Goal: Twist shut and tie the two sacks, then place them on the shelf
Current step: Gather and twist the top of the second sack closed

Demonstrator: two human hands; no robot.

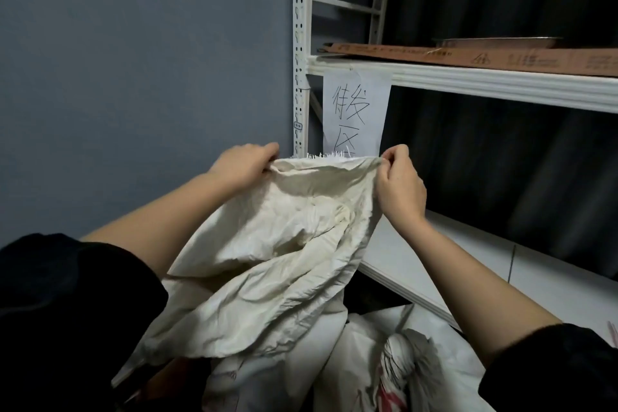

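The person holds a cream woven sack up by its mouth in the middle of the frame, in front of a white metal shelf unit. The left hand pinches the left corner of the sack's rim, fingers curled over the edge. The right hand pinches the right corner, thumb and fingers closed on the fabric. Each grip is therefore closed on the sack, and the rim is stretched between them, sagging slightly in the middle, with frayed white threads standing up along its far edge. The sack's body hangs crumpled and folded down toward the lower centre of the frame.

Below it, at the bottom centre and right, lies a second sack, white, with a gathered bunch of fabric near its top and some red print low down; whether it is tied cannot be told.

A paper sign with handwritten characters hangs from the upper shelf beam, just behind the sack's rim. On the upper shelf lies a flat brown cardboard piece. The lower shelf board runs along the right of the frame, beside the right forearm. A grey wall fills the left. Both arms wear dark sleeves.
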